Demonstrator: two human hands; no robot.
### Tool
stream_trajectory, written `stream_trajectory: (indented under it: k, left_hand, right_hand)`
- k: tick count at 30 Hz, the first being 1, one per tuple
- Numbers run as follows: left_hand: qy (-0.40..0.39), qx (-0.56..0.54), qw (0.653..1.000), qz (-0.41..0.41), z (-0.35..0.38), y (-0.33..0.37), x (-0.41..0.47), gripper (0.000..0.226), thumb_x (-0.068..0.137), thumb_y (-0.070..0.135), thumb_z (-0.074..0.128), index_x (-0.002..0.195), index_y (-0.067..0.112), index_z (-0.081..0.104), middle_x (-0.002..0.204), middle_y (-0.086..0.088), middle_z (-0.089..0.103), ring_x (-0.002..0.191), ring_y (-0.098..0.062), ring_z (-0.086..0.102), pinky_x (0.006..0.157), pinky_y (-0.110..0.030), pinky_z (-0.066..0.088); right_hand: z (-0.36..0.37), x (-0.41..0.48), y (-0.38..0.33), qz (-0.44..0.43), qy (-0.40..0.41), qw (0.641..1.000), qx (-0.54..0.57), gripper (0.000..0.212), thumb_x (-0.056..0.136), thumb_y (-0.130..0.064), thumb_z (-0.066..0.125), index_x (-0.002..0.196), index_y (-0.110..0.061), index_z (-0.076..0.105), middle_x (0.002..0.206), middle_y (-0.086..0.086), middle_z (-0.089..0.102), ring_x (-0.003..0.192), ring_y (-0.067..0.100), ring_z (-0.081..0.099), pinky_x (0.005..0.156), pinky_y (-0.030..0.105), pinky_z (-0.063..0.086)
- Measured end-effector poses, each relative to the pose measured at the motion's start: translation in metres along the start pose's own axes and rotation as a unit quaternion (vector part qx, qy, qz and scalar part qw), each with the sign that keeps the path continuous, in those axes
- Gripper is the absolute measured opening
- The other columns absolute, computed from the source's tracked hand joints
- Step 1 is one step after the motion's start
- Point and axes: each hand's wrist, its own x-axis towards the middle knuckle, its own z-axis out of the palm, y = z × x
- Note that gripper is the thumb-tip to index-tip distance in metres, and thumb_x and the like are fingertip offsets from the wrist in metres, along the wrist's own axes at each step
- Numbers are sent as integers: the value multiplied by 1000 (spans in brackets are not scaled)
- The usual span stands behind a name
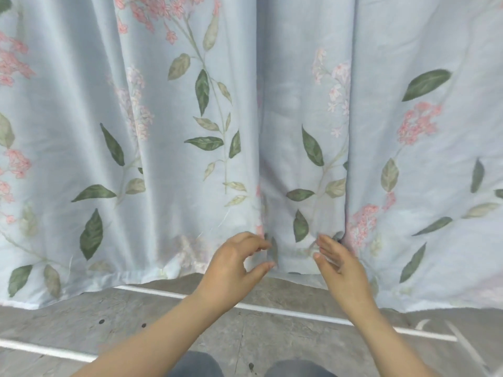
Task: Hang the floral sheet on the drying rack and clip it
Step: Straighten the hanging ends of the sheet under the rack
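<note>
Head view: the frame is filled almost from edge to edge by the floral sheet [168, 164], a pale blue cloth printed with green leaves and pink blossom clusters. It is seen hanging in long vertical folds, with its top edge cut off by the frame. Its lower hem [122, 277] is seen hanging close to the grey floor [136, 317]; whether it touches the floor cannot be told.

Near the middle of the hem, a narrow panel of the cloth is set between two deep folds. The left hand [234, 270] is held at the left fold, fingers curved into a C, and a clear gap is left between thumb and fingertips [265, 244]. The tips lie at the fold's edge, but no cloth is seen pinched between them. The right hand [340, 270] is held at the right fold, its fingers [328, 242] straight and close together and laid against the cloth. The two hands are kept apart, with the narrow panel between them.

The floor is crossed by a white painted line [299, 312] running left to right just near of the hem. At the near edge, two knees in dark grey trousers [196, 365] are partly seen.
</note>
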Motion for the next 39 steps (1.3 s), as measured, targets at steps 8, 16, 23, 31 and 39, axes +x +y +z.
stream_trajectory:
  k: [8, 16, 23, 31, 39]
  left_hand:
    - [-93, -64, 988, 107, 107, 97, 26, 39, 83, 44, 59, 114, 22, 64, 107, 10, 60, 96, -4, 56, 85, -19, 44]
    - [-174, -41, 975, 128, 204, 151, 48, 47, 84, 39, 65, 126, 21, 55, 122, 5, 53, 111, -11, 52, 94, -21, 40]
    - [-176, 35, 975, 129, 265, 174, 65, 64, 87, 43, 59, 143, 23, 36, 149, 9, 28, 137, -10, 24, 107, -13, 14]
    - [-64, 131, 989, -18, 245, 145, 105, 78, 83, 53, 59, 142, 9, 35, 154, -12, 22, 142, -24, 20, 115, -33, 19]
    - [-13, 44, 998, -48, 239, 190, 130, 84, 73, 61, 64, 139, 14, 40, 142, -5, 40, 131, -21, 40, 109, -38, 34]
  right_hand:
    - [-126, -41, 61, 69, 149, 986, -7, 25, 90, -6, 59, 112, -17, 64, 101, -4, 67, 95, 1, 61, 77, 7, 45]
    - [-239, -65, 116, 161, 241, 954, -73, 26, 91, -11, 58, 117, -10, 63, 110, 4, 67, 102, 18, 61, 86, 26, 40]
    - [-307, -13, 143, 193, 203, 960, -17, 68, 90, -41, 59, 148, -22, 27, 147, -6, 37, 133, 16, 38, 108, 40, 35]
    - [-261, 25, 145, 57, 75, 994, 57, 28, 91, -15, 62, 75, 8, 59, 68, 5, 44, 60, 7, 38, 54, 26, 28]
    - [-224, 20, 157, 62, 85, 993, 59, 36, 91, -17, 60, 59, -5, 48, 60, 2, 39, 56, 9, 34, 51, 29, 25]
